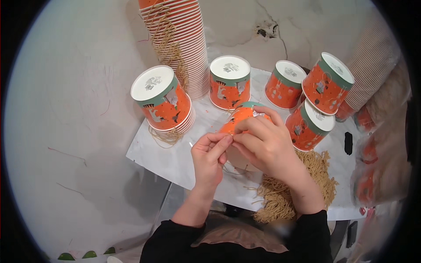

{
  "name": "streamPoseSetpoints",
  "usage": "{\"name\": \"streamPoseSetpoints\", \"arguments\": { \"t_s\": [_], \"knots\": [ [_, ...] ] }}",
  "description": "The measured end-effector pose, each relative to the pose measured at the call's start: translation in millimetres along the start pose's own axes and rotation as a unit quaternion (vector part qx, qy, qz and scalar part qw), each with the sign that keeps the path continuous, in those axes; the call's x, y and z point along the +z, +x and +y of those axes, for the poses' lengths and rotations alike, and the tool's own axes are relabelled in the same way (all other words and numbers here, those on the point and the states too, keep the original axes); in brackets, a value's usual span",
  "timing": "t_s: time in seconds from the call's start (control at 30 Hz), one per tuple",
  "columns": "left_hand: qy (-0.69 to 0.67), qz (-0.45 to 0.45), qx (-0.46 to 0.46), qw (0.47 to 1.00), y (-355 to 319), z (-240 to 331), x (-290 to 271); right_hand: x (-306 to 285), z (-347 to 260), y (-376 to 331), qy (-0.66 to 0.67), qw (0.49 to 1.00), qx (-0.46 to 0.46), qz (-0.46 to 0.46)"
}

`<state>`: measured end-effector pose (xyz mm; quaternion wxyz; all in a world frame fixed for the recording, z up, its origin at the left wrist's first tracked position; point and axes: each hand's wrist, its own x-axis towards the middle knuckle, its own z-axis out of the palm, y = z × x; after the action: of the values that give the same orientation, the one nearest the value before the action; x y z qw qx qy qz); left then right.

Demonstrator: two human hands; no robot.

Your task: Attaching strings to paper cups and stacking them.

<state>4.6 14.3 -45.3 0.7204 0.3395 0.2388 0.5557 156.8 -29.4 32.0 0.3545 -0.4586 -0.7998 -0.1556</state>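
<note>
In the middle of the table an orange paper cup (233, 125) with a green band lies tilted on its side, its open end toward me. My right hand (268, 142) is closed across the cup and hides much of it; its thumb and fingertips meet the left fingertips at the cup's side. My left hand (210, 154) is closed in a pinch at that spot. What it pinches is too small to make out. A thin string (236, 172) hangs in a loop below the cup's opening. Beside my right forearm lies a heap of tan cords (318, 168).
Upside-down paper cups stand around: a short stack (160, 103) with cord at its rim, one cup (230, 83) behind my hands, another cup (285, 85), and two stacked cups (326, 85) at right. A tall cup stack (193, 52) rises behind. Wrapped cup stacks (370, 65) line the right.
</note>
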Motion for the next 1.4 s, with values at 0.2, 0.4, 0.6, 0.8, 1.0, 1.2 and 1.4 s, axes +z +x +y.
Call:
{"name": "streamPoseSetpoints", "arguments": {
  "t_s": [0.2, 0.4, 0.6, 0.8, 1.0, 1.2, 1.4],
  "knots": [
    [-0.019, -0.019, -0.017, 0.999, 1, 4, -10, 6, 0, 1, 0.032, 0.999, -0.022, 0.001],
    [0.075, -0.024, 0.012, 0.997, -1, 11, -8, 6, -2, 2, 0.079, 0.996, 0.013, -0.030],
    [0.155, -0.036, 0.076, 0.984, -3, 10, -9, 9, -2, 2, 0.084, 0.996, 0.008, -0.040],
    [0.190, 0.015, 0.226, 0.955, -1, -3, 1, 9, -3, 2, 0.080, 0.996, -0.006, -0.039],
    [0.160, 0.027, 0.237, 0.958, -3, -15, 1, 10, 3, 1, 0.138, 0.990, 0.022, -0.036],
    [0.153, 0.001, 0.264, 0.952, -1, -16, 3, 8, 2, -1, 0.190, 0.976, 0.094, -0.051],
    [0.152, 0.016, 0.263, 0.952, -2, -20, 3, 10, 3, 0, 0.223, 0.967, 0.114, -0.045]
  ]
}}
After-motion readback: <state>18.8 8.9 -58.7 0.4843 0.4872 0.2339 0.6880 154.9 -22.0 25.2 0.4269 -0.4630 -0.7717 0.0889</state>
